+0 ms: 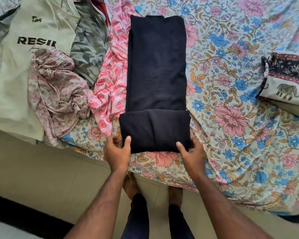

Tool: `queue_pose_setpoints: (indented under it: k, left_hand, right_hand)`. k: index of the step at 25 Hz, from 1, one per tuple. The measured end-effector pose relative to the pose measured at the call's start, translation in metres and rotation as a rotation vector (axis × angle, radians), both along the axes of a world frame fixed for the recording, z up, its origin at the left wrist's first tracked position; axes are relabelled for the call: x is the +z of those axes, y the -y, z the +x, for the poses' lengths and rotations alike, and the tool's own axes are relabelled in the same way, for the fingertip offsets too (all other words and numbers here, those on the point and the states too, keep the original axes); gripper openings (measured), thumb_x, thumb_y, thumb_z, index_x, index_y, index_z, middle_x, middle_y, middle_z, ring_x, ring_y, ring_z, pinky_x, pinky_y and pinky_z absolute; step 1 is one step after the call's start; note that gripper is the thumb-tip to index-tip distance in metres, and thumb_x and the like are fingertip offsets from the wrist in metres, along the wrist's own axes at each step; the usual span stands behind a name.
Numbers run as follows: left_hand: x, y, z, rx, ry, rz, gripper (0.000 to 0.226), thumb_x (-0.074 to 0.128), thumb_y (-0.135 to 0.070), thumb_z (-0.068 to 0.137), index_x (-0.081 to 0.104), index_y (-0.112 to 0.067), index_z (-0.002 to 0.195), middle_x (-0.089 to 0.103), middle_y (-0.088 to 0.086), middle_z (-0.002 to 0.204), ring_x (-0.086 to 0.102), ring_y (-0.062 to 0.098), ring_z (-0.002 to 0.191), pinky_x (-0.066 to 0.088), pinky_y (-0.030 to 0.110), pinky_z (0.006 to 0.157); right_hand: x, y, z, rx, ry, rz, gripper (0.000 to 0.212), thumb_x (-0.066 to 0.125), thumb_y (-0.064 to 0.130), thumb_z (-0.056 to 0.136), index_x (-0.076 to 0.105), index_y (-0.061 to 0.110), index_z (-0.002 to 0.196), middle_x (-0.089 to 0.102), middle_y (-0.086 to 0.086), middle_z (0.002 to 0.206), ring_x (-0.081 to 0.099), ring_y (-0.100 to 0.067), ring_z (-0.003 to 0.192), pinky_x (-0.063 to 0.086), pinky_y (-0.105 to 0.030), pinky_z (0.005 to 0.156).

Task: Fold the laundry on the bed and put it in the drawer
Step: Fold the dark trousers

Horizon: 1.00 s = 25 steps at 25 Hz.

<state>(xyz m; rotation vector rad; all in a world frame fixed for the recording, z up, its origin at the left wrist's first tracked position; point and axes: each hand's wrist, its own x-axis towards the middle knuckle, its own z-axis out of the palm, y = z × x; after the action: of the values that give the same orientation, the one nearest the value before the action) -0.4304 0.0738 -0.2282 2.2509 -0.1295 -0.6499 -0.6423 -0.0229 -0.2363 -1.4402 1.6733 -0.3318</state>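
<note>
The dark navy garment (156, 66) lies on the bed (231, 118) as a long narrow strip, its long axis running straight away from me, from the near edge of the mattress toward the far side. The end nearest me is turned back over itself into a thick folded band (154, 130), a little wider than the strip beyond it, and that band lies crosswise to the long axis.

My left hand (116, 153) is at the left near corner of the band, thumb laid on top of the cloth and fingers curled round the edge beside it, so I am pinching that corner. My right hand (191, 153) mirrors it at the right near corner, thumb on top, fingers tucked at the edge, gripping the fabric. Both forearms reach forward and slightly inward from below, wrists about level with the edge of the bed.

To the left of the garment, touching its side, lies a crumpled pink patterned cloth (110, 75). Further left are a bunched pale floral piece (57, 94), a camouflage-print garment (90, 49) and a light green T-shirt (24, 66) with dark lettering. At the right edge sits a pillow (283, 80) printed with an elephant.
</note>
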Motion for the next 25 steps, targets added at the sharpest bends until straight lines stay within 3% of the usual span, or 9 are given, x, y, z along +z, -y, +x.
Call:
queue_pose_setpoints:
  k: [2, 6, 9, 11, 13, 16, 18, 21, 25]
  left_hand:
    - [-0.010, -0.027, -0.001, 0.035, -0.048, -0.002, 0.027, 0.081, -0.028, 0.083, 0.060, -0.020, 0.097, 0.064, 0.001, 0.095, 0.061, 0.020, 0.088, 0.057, 0.044, 0.083]
    - [-0.016, -0.045, 0.003, -0.156, -0.251, -0.037, 0.033, 0.086, -0.005, 0.076, 0.065, -0.016, 0.098, 0.064, 0.007, 0.089, 0.057, 0.016, 0.080, 0.056, 0.037, 0.078]
    - [-0.016, -0.036, 0.005, -0.238, -0.159, 0.058, 0.024, 0.085, -0.011, 0.078, 0.067, -0.022, 0.088, 0.068, 0.000, 0.083, 0.061, 0.014, 0.076, 0.058, 0.041, 0.077]
    - [-0.015, -0.030, 0.011, -0.348, -0.071, 0.109, 0.016, 0.080, -0.014, 0.084, 0.070, -0.026, 0.090, 0.069, -0.010, 0.086, 0.064, 0.013, 0.083, 0.056, 0.046, 0.086]
    - [-0.016, -0.030, 0.028, -0.542, 0.061, 0.184, 0.015, 0.076, -0.016, 0.087, 0.071, -0.029, 0.092, 0.066, -0.015, 0.088, 0.061, 0.012, 0.090, 0.046, 0.046, 0.097]
    - [-0.012, -0.030, 0.060, -0.821, 0.151, 0.266, 0.013, 0.078, -0.017, 0.086, 0.074, -0.027, 0.093, 0.066, -0.016, 0.091, 0.058, 0.014, 0.103, 0.033, 0.045, 0.102]
    - [-0.007, -0.027, 0.071, -0.862, 0.190, 0.200, 0.012, 0.082, -0.013, 0.081, 0.076, -0.022, 0.088, 0.065, -0.016, 0.085, 0.061, 0.014, 0.093, 0.044, 0.054, 0.100]
    - [-0.001, -0.030, 0.072, -0.844, 0.244, 0.088, 0.013, 0.086, -0.005, 0.075, 0.076, -0.014, 0.080, 0.070, -0.003, 0.081, 0.063, 0.015, 0.082, 0.055, 0.043, 0.083]
    - [-0.009, -0.043, 0.071, -0.788, 0.181, 0.125, 0.013, 0.083, -0.002, 0.077, 0.073, -0.010, 0.076, 0.071, 0.004, 0.086, 0.053, 0.011, 0.097, 0.052, 0.048, 0.095]
  right_hand:
    - [-0.001, -0.010, -0.015, -0.008, 0.026, 0.004, 0.038, 0.083, 0.036, 0.083, 0.061, 0.030, 0.114, 0.065, 0.007, 0.107, 0.063, -0.014, 0.099, 0.054, -0.032, 0.084]
    - [-0.005, -0.007, -0.031, 0.010, 0.044, 0.035, 0.040, 0.087, 0.020, 0.079, 0.064, 0.023, 0.111, 0.064, 0.002, 0.096, 0.061, -0.013, 0.089, 0.050, -0.022, 0.074]
    - [-0.011, 0.000, -0.030, 0.031, 0.010, 0.070, 0.021, 0.085, 0.022, 0.081, 0.066, 0.021, 0.092, 0.061, -0.002, 0.088, 0.056, -0.014, 0.076, 0.051, -0.029, 0.068]
    - [-0.008, 0.008, -0.033, 0.120, -0.035, 0.062, 0.015, 0.080, 0.019, 0.086, 0.066, 0.020, 0.084, 0.061, 0.001, 0.087, 0.056, -0.013, 0.075, 0.051, -0.030, 0.068]
    - [-0.003, 0.022, -0.042, 0.265, -0.088, 0.009, 0.011, 0.076, 0.016, 0.089, 0.067, 0.022, 0.085, 0.060, 0.007, 0.087, 0.057, -0.014, 0.078, 0.052, -0.031, 0.072]
    - [0.006, 0.045, -0.055, 0.444, -0.153, -0.067, 0.006, 0.077, 0.019, 0.088, 0.073, 0.023, 0.091, 0.059, 0.012, 0.085, 0.058, -0.010, 0.079, 0.054, -0.044, 0.083]
    - [0.009, 0.057, -0.059, 0.497, -0.144, -0.116, 0.006, 0.078, 0.019, 0.086, 0.075, 0.020, 0.091, 0.061, 0.010, 0.084, 0.060, -0.011, 0.079, 0.054, -0.047, 0.082]
    - [0.014, 0.068, -0.067, 0.487, -0.058, -0.200, 0.007, 0.076, 0.014, 0.089, 0.077, 0.010, 0.095, 0.067, 0.004, 0.089, 0.063, -0.015, 0.084, 0.056, -0.041, 0.077]
    - [0.005, 0.068, -0.084, 0.540, -0.128, -0.114, 0.012, 0.072, 0.022, 0.093, 0.078, 0.013, 0.098, 0.067, 0.008, 0.090, 0.058, -0.005, 0.087, 0.055, -0.044, 0.083]
